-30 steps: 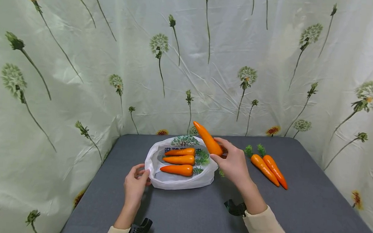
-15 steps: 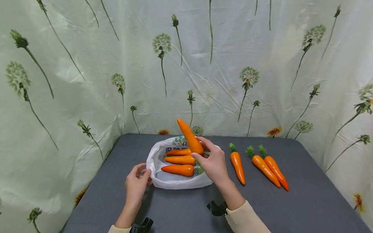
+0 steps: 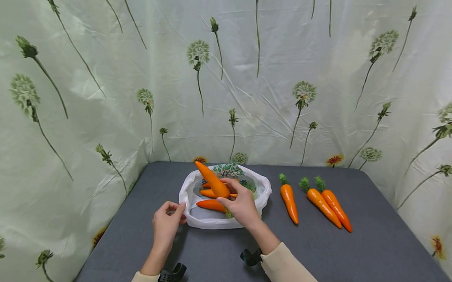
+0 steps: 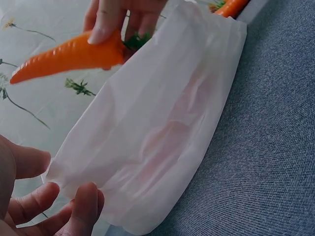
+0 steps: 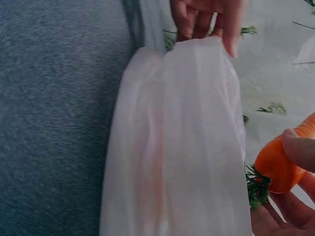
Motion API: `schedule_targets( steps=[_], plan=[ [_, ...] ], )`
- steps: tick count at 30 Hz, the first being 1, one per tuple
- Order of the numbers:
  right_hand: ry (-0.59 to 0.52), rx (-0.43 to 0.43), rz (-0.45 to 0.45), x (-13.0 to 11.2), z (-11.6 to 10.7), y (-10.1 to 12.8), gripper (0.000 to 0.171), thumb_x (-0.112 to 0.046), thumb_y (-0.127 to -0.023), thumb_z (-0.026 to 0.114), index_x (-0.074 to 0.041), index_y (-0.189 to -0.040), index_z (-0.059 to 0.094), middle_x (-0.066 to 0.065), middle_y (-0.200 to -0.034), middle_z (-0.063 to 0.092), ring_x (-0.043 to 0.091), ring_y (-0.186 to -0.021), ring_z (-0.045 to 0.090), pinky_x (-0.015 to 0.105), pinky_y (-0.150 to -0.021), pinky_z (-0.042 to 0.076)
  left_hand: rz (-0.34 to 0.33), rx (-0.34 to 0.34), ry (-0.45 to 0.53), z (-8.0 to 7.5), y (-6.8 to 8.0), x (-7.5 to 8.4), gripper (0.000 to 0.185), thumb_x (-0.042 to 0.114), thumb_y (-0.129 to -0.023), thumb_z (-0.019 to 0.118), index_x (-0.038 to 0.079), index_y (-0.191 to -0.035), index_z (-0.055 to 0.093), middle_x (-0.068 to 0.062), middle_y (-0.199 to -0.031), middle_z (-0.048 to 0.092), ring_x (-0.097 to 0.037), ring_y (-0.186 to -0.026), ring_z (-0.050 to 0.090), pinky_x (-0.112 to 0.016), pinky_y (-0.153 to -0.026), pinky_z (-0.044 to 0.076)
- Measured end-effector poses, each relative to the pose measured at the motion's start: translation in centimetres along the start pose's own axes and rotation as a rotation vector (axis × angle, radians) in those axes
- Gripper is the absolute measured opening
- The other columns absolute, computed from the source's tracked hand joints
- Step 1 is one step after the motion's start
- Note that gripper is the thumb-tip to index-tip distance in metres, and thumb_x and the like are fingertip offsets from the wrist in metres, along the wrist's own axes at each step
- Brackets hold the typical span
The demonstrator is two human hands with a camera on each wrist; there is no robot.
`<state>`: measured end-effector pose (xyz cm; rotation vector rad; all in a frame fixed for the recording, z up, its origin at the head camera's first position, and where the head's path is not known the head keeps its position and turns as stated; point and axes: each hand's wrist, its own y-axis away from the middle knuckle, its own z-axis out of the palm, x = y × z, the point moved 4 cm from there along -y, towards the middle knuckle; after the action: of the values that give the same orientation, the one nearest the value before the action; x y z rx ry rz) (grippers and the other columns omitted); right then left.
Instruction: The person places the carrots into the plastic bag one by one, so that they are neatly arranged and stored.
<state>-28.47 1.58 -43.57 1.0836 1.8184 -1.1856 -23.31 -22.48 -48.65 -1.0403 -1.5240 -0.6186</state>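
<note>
Right hand [image 3: 241, 205] over the open white bag [image 3: 259, 199], fingers and thumb curled round the thick leafy end of a carrot [image 3: 212, 180]. Carrot tilted, pointed tip up and away toward the far left, raised above the bag mouth, green top down against the palm. Same grip in the left wrist view: fingertips [image 4: 102, 32] pressed on the orange body [image 4: 69, 53], greenery showing just behind them. In the right wrist view only the thick end [image 5: 284, 163] and a tuft of green visible, thumb laid across it.

Left hand [image 3: 167, 222] at the near left edge of the bag, fingers pinching the rim and holding it up. Right wrist view: fingertips [image 5: 202, 19] closed on the top fold of the plastic [image 5: 197, 147]. Left wrist view: bag wall [image 4: 162, 128] thin, translucent, stretched up from the cloth, faint pinkish-orange shapes showing through.

Inside the bag: carrots [image 3: 211, 205] lying crosswise, partly hidden by the right hand; exact count not clear. Printed tree motif on the far rim of the bag.

Right of the bag, on the grey table [image 3: 357, 256]: three loose carrots, green tops toward the back. One [image 3: 289, 198] near the bag, apart from it; two more [image 3: 329, 204] farther right, side by side and touching or nearly so.

Black wrist mounts on both forearms, cream sleeves. Pale backdrop [image 3: 100, 68] with dandelion print round the table on three sides.
</note>
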Motion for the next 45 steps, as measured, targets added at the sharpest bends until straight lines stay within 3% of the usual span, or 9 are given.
schedule_targets(
  steps=[10,14,19,25,33,39,45],
  plan=[
    [0.131,-0.101,0.045,0.8,0.8,-0.6,0.054,-0.010,-0.083,0.083,-0.021,-0.131,0.064,-0.002,-0.124,0.065,0.021,-0.104,0.065,0.039,-0.089,0.055,-0.002,-0.014,0.018,0.6,0.3,0.2,0.015,0.017,-0.095,0.070,0.003,-0.091,0.067,-0.015,-0.084,0.067,-0.029,-0.064,0.067,-0.037,-0.062,0.060],
    [0.112,-0.123,0.039,0.6,1.1,-1.2,0.053,-0.011,-0.084,0.083,-0.026,-0.131,0.064,-0.005,-0.124,0.064,0.020,-0.104,0.064,0.039,-0.090,0.055,-0.003,-0.009,0.056,0.5,0.4,0.2,0.016,0.017,-0.096,0.069,0.002,-0.089,0.066,-0.016,-0.079,0.067,-0.029,-0.061,0.066,-0.033,-0.059,0.059],
    [0.115,-0.195,0.045,0.8,1.5,-1.2,0.052,-0.012,-0.084,0.082,-0.023,-0.132,0.064,-0.002,-0.124,0.064,0.022,-0.105,0.064,0.042,-0.091,0.054,-0.002,-0.014,0.115,0.5,0.4,0.2,0.017,0.017,-0.096,0.069,0.001,-0.089,0.066,-0.016,-0.080,0.067,-0.026,-0.059,0.066,-0.027,-0.057,0.058],
    [0.289,-0.333,0.031,1.3,1.6,-0.6,0.054,-0.014,-0.084,0.082,-0.021,-0.134,0.063,-0.003,-0.128,0.063,0.017,-0.107,0.057,0.040,-0.091,0.049,-0.010,-0.012,0.146,0.5,0.3,0.3,0.019,0.017,-0.096,0.069,-0.001,-0.091,0.065,-0.017,-0.084,0.066,-0.024,-0.061,0.065,-0.025,-0.059,0.058],
    [0.514,-0.439,-0.099,0.3,1.0,-0.7,0.059,-0.011,-0.082,0.083,-0.017,-0.137,0.063,-0.005,-0.132,0.063,0.014,-0.098,0.055,0.032,-0.081,0.046,-0.002,0.018,0.155,0.2,0.2,0.4,0.020,0.018,-0.097,0.068,-0.001,-0.092,0.064,-0.016,-0.083,0.066,-0.022,-0.060,0.065,-0.025,-0.058,0.058],
    [0.648,-0.484,-0.145,0.0,1.2,-0.8,0.032,-0.005,-0.080,0.082,-0.015,-0.109,0.073,-0.005,-0.104,0.070,0.012,-0.075,0.052,0.027,-0.065,0.042,0.011,0.031,0.164,0.2,0.3,0.5,0.019,0.015,-0.097,0.068,-0.002,-0.091,0.065,-0.018,-0.083,0.066,-0.020,-0.060,0.065,-0.025,-0.058,0.058],
    [0.728,-0.494,-0.142,0.1,1.5,-0.7,0.018,-0.004,-0.080,0.081,-0.016,-0.091,0.072,-0.009,-0.076,0.063,0.013,-0.066,0.051,0.028,-0.060,0.040,0.014,0.029,0.163,0.3,0.4,0.5,0.019,0.016,-0.097,0.068,-0.002,-0.091,0.064,-0.017,-0.083,0.065,-0.021,-0.061,0.065,-0.026,-0.058,0.058]
  ],
)
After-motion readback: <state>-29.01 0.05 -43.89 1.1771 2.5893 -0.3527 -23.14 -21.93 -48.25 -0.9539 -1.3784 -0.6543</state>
